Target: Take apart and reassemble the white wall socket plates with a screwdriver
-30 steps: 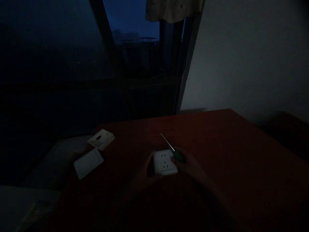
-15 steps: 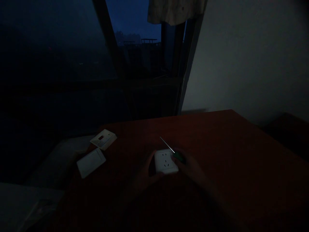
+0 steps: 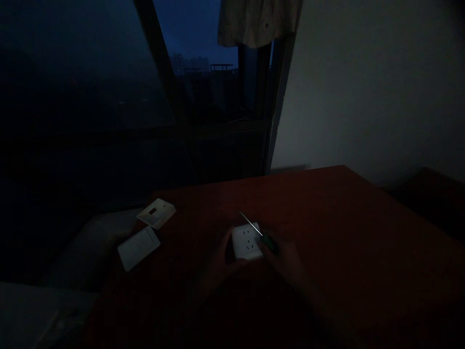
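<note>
A white socket panel (image 3: 247,242) with several dark slots faces up over the reddish-brown table (image 3: 319,194). My left hand (image 3: 223,261) grips its left side, with the fingers at the upper left corner and the thumb along the lower edge. In my right hand (image 3: 285,257) is a screwdriver (image 3: 269,243) with a green handle; its thin metal shaft points up and left, across the panel's upper right corner. The right fingertips are at the panel's right edge. Both hands are very dark, and whether the panel rests on the table is hard to tell.
At the table's left side lie a flat white plate (image 3: 138,248) and a pale box (image 3: 157,213) with a small dark rectangle on top. Behind the table are a dark window (image 3: 203,128) with a hanging curtain (image 3: 257,22) and a grey wall (image 3: 356,87).
The right hand and screwdriver have shifted slightly down, with the shaft now crossing the panel's corner. The view has also shifted a little. My left hand keeps its hold.
</note>
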### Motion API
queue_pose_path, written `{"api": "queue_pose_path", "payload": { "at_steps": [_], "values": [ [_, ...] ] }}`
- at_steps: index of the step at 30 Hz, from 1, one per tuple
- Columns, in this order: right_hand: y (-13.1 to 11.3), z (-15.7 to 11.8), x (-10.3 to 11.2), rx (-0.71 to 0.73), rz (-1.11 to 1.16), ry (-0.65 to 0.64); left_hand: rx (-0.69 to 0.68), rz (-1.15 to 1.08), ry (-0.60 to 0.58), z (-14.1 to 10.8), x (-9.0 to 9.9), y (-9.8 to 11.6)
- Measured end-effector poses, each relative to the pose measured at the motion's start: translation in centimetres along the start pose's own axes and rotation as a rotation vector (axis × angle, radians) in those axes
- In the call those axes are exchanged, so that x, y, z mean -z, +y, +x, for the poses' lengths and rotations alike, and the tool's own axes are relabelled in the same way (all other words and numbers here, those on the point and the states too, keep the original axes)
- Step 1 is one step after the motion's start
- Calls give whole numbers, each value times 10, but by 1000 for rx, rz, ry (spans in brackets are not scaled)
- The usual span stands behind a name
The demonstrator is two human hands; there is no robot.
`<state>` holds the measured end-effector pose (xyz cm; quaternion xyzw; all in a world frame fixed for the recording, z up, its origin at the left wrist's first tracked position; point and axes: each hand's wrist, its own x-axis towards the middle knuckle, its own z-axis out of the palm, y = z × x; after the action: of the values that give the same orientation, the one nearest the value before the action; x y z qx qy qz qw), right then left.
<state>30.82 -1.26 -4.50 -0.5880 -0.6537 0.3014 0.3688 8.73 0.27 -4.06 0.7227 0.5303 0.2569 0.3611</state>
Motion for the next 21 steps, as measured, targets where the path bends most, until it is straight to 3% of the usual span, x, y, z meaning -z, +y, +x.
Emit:
{"api": "queue_pose_path", "payload": {
  "at_steps": [7, 16, 21],
  "values": [
    [13, 12, 20, -99, -149, 161, -52, 191, 17, 35, -22, 18],
    [80, 47, 95, -327, -110, 327, -179, 119, 32, 120, -108, 71],
    [91, 49, 108, -354, -26, 427, -185, 85, 39, 137, -134, 82]
  ]
}}
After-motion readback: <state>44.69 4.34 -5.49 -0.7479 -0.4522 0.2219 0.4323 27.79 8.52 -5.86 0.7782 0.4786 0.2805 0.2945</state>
